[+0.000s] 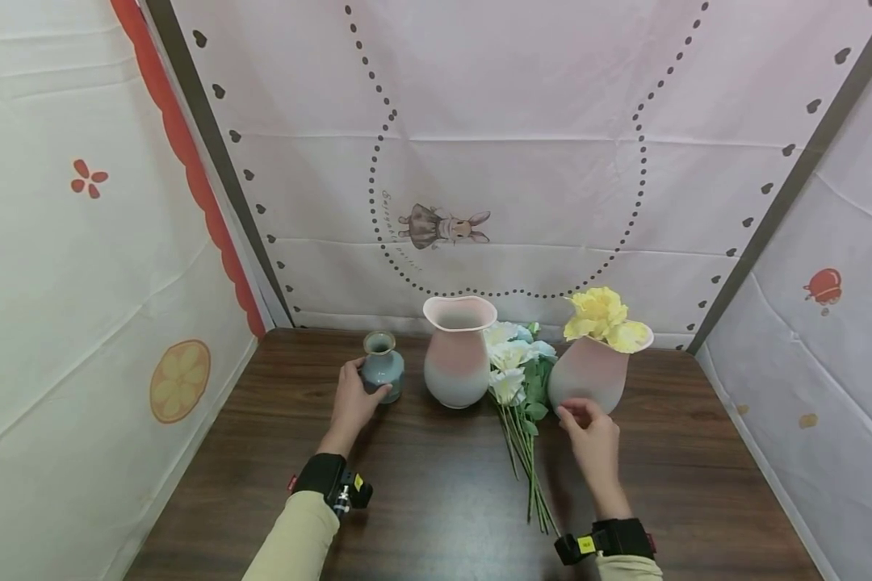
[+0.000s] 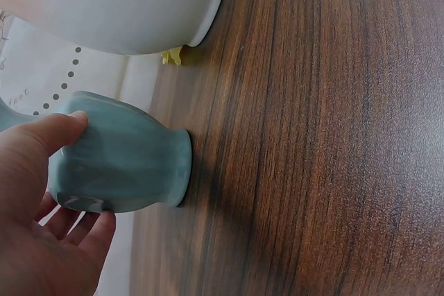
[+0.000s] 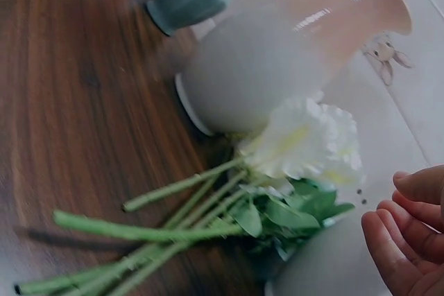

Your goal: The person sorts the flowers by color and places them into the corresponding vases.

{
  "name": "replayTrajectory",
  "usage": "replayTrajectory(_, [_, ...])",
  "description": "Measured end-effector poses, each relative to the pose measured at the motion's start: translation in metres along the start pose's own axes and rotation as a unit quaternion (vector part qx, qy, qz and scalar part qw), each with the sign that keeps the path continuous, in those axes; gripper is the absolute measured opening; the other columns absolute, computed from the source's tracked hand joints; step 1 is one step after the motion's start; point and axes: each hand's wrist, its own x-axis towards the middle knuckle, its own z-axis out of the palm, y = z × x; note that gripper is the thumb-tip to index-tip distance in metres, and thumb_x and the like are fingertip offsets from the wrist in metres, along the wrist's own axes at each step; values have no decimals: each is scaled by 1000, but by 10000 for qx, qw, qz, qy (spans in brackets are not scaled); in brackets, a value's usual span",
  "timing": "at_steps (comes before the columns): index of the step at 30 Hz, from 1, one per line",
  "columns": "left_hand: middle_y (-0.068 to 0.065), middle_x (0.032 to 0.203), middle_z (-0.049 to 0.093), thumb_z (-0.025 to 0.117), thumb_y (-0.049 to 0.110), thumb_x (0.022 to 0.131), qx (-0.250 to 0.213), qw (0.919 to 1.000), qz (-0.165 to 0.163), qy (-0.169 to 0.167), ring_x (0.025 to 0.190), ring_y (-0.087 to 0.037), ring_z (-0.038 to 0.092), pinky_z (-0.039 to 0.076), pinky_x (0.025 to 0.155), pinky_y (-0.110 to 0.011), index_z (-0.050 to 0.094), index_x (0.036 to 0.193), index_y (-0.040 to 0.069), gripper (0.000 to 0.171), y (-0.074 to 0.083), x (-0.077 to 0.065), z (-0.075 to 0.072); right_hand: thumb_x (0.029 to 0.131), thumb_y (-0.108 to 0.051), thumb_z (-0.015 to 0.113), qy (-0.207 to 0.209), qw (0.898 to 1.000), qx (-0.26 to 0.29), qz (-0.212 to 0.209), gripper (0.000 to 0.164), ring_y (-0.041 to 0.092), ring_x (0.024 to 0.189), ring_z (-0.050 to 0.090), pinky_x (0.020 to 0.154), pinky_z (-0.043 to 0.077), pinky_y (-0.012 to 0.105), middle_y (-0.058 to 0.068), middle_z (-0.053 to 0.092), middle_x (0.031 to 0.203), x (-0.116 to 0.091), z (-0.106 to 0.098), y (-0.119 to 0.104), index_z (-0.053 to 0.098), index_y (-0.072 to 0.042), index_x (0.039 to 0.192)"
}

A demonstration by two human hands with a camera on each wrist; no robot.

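My left hand (image 1: 354,401) grips a small blue-green vase (image 1: 382,366) that stands on the wooden table (image 1: 421,484); thumb and fingers wrap its body (image 2: 121,157). To its right stands a taller pink-and-white vase (image 1: 458,351), empty. A bunch of white flowers (image 1: 512,367) with green stems (image 3: 173,220) lies on the table between that vase and a third pink vase (image 1: 590,373) holding yellow flowers (image 1: 603,316). My right hand (image 1: 589,428) hovers just in front of the third vase, fingers loosely curled (image 3: 409,233), holding nothing.
White printed fabric walls (image 1: 480,161) enclose the table at the back and both sides. Bare wood lies in front of the vases toward the near edge.
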Motion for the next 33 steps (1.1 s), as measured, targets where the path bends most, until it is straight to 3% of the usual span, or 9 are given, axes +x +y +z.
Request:
replayTrajectory(10, [-24, 148, 33, 72, 24, 92, 2, 10000, -29, -8, 139, -42, 40, 38, 115, -55, 27, 147, -1, 75, -1, 1, 1, 91, -11, 72, -451, 9989, -10, -106, 15, 19, 75, 69, 59, 50, 19, 13, 74, 92, -10, 28, -9, 73, -3, 104])
replayTrajectory(23, [-25, 147, 34, 72, 24, 92, -6, 10000, -24, -5, 139, -42, 41, 39, 114, -56, 27, 148, -2, 76, 0, 0, 0, 90, -15, 73, -969, 9937, -533, -204, 14, 23, 81, 70, 65, 55, 31, 10, 74, 90, -12, 57, -11, 74, -5, 100])
replayTrajectory(33, [-25, 147, 34, 72, 23, 92, -41, 10000, 5, 19, 138, -42, 41, 40, 113, -55, 27, 147, -2, 75, -2, 0, 2, 91, -18, 73, -1152, 9886, -972, 7, 16, 23, 79, 68, 69, 55, 40, 8, 74, 88, -5, 69, -12, 74, -6, 99])
